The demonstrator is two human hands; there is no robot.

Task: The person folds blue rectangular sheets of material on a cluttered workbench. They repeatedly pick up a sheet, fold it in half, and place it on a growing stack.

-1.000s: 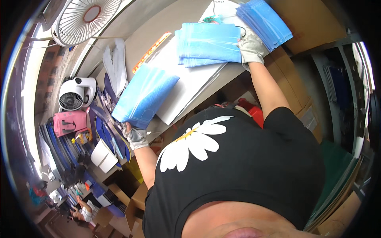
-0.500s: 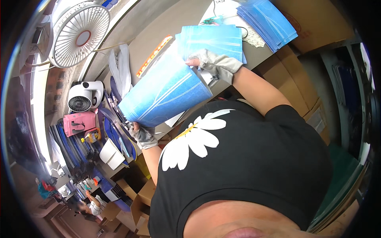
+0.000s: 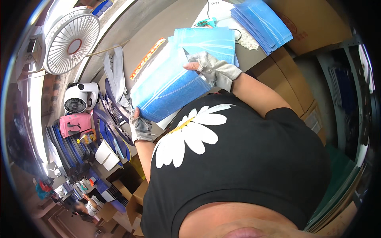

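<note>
Blue plastic sleeve gripped by gloved left hand and right hand, blue sheet stack laid on surface, white fan mounted beside.

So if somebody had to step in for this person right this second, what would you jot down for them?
Left hand: gloved, gripping the lower corner of a blue sheet bundle.
Right hand: gloved, gripping the bundle's upper edge.
The bundle is lifted off the grey worktable, tilted in front of the chest.
A second blue stack lies on the table just behind it; a third blue stack sits further right, beside a cardboard box.
Done: one bundle picked up in both hands.
Left: the bundle is not yet set down; both table stacks are untouched.
</note>
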